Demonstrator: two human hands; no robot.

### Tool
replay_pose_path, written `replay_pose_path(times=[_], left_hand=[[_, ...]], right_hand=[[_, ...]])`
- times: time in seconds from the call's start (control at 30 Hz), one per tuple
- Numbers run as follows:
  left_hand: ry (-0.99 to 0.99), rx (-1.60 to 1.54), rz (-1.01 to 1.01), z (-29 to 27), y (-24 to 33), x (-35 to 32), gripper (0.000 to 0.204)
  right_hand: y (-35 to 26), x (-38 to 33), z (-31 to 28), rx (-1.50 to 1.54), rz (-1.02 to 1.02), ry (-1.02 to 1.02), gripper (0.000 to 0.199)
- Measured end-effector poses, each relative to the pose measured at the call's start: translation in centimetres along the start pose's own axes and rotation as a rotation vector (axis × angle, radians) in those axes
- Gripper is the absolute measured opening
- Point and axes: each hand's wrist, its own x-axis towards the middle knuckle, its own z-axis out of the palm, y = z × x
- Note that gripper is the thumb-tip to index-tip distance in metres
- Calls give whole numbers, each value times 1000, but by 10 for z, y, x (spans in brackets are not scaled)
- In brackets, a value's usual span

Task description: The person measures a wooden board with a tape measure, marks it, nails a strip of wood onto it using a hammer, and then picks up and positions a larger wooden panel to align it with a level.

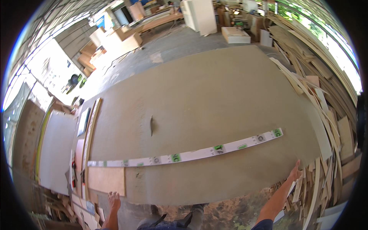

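A large, flat grey-brown board spreads out in front of me. Across its near part lies a long, narrow white strip with green and dark printed patches. My right hand is at the board's near right edge, thumb on top and the other fingers partly hidden as it grips the edge. At the lower left, my left hand is held by the near edge of a small pale plywood panel, fingers loosely apart and holding nothing. A small dark curved sliver rests on the board.
A long wooden batten runs along the left side, beside a tablet-like dark-framed sheet. Stacked offcuts and wood strips crowd the right side. Beyond the board are a white cabinet and a low box.
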Motion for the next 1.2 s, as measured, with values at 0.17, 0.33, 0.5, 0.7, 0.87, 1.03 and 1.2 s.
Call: replay_pose_path(times=[0.17,0.33,0.5,0.7,0.87,1.03,1.2], left_hand=[[154,178,317,34,-59,21,22],[181,-292,-24,16,-48,59,37],[170,-416,49,-4,-81,117,38],[226,-348,385,0,-120,208,49],[263,-272,569,25,-146,274,60],[135,-312,763,33,-180,312,66],[282,-469,841,41,-200,328,60]], right_hand=[[12,-89,22,-411,-527,502,59],[46,-337,67,-50,-1028,-24,49],[82,-647,65,113,-1309,-872,41],[131,-887,70,-16,-1652,-1358,41],[182,-1020,114,-168,-1851,-1195,49],[197,-1087,133,-364,-1801,-1051,61],[201,-1120,144,-392,-1762,-991,67]])
